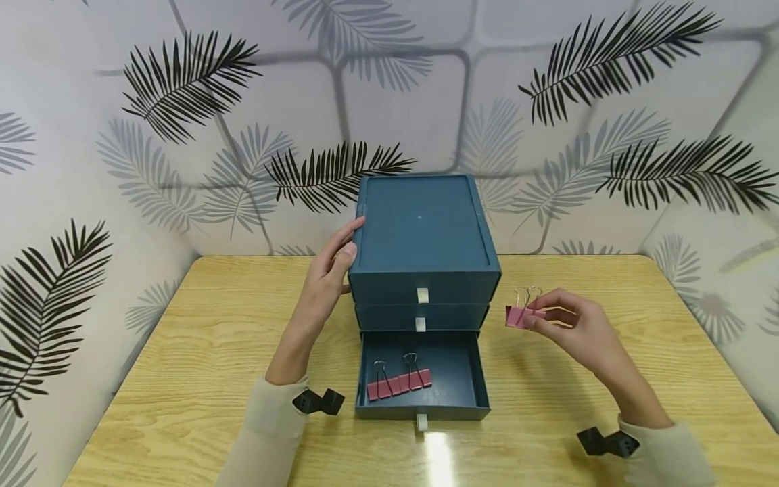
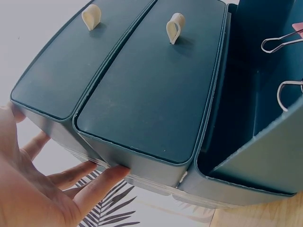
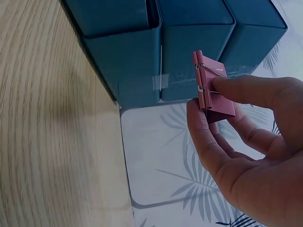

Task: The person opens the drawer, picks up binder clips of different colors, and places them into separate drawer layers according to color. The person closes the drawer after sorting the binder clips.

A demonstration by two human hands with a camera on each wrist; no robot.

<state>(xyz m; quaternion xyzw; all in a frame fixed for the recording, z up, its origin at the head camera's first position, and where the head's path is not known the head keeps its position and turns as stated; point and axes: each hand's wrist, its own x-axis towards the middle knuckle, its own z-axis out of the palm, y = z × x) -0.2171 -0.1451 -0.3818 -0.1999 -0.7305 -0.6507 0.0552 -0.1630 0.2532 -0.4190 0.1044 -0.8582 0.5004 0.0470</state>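
A dark blue drawer unit (image 1: 426, 226) stands on the table with its bottom drawer (image 1: 459, 379) pulled out. My left hand (image 1: 325, 277) rests against the unit's left side, and in the left wrist view its extended fingers (image 2: 102, 187) touch that side wall. To the right of the unit, my right hand (image 1: 578, 331) holds a pink binder clip (image 1: 517, 316) above the table. The right wrist view shows this binder clip (image 3: 220, 104) pinched between thumb and fingers. Pink binder clips (image 1: 398, 384) with wire handles lie in a row in the left part of the open drawer.
Two upper drawers with pale pull tabs (image 1: 422, 295) are closed. The wood-grain table (image 1: 231, 352) extends on both sides of the unit. Behind it rises a wall (image 1: 402, 101) with a leaf pattern. Each wrist carries a black device (image 1: 608, 443).
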